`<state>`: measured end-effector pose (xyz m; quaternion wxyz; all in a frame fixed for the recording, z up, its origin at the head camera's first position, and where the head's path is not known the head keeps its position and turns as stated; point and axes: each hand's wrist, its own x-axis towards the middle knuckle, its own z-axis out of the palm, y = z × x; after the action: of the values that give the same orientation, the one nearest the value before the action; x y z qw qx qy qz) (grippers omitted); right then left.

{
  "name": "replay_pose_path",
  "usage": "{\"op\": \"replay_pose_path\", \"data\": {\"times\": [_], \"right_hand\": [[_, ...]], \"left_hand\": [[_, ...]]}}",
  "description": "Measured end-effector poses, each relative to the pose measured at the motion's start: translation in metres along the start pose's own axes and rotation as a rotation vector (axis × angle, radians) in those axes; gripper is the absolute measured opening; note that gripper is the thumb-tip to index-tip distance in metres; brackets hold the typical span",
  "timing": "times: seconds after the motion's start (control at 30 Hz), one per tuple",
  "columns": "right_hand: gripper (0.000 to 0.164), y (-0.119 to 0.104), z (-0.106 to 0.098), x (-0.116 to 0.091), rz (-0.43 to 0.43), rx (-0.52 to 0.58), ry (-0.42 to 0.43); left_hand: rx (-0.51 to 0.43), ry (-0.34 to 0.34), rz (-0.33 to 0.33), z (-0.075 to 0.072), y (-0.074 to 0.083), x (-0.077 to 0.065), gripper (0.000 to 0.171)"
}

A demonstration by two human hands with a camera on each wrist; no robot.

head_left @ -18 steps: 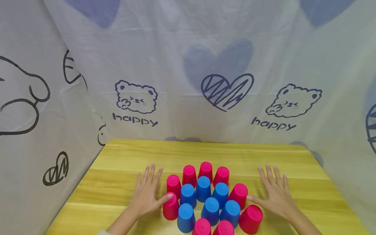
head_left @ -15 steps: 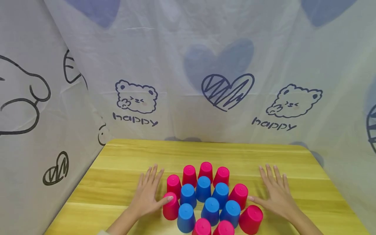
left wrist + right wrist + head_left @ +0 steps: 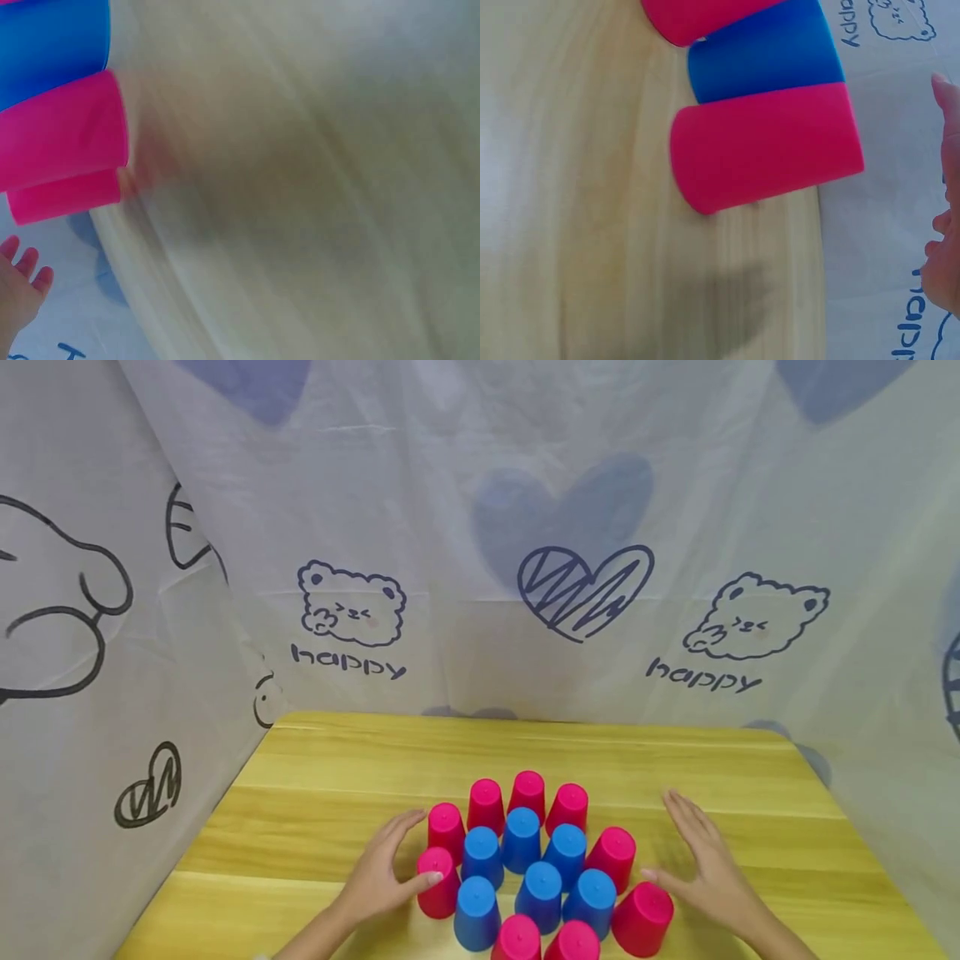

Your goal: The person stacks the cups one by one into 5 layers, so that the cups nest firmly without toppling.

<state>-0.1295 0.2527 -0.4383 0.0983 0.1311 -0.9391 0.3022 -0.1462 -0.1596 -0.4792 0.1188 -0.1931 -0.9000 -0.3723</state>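
Note:
Several pink and blue cups stand upside down in a cluster on the table. My left hand (image 3: 378, 872) is left of them, thumb out and fingers lightly bent. In the head view its thumb tip overlaps the near-left pink cup (image 3: 438, 885); I cannot tell if they touch. Right of the cluster, my right hand (image 3: 708, 872) has its thumb pointing at the near-right pink cup (image 3: 642, 920), fingers reaching forward. Neither hand holds anything. The left wrist view shows a pink cup (image 3: 67, 131) beside the left fingers (image 3: 26, 262); the right wrist view shows another pink cup (image 3: 765, 146).
Blue cups, such as one at the front left (image 3: 477, 914), stand among the pink ones. Two pink cups (image 3: 517, 939) are cut off by the bottom edge of the head view. Behind the yellow wooden table (image 3: 337, 752) hangs a pale printed cloth (image 3: 465, 643).
Both hands, earlier spread flat with fingers apart, have turned inward on edge, and their fingers have come together and bent a little. The cups have stayed in place.

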Motion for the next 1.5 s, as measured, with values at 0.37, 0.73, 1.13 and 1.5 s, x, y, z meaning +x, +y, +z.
{"op": "replay_pose_path", "data": {"times": [0.37,0.73,1.13,1.5], "right_hand": [[0.077,-0.001,0.008,-0.023,-0.015,0.132,0.099],[0.067,0.004,0.017,-0.043,0.125,0.157,0.119],[0.058,0.003,0.028,-0.055,0.267,0.391,0.096],[0.061,-0.001,0.036,-0.053,0.497,0.431,-0.027]], "left_hand": [[-0.209,0.082,-0.089,0.012,0.005,-0.010,0.057],[-0.258,0.100,-0.165,0.021,0.006,-0.017,0.053],[-0.289,0.088,-0.265,0.027,0.004,-0.021,0.049],[-0.328,0.108,-0.267,0.031,0.003,-0.022,0.048]]}}
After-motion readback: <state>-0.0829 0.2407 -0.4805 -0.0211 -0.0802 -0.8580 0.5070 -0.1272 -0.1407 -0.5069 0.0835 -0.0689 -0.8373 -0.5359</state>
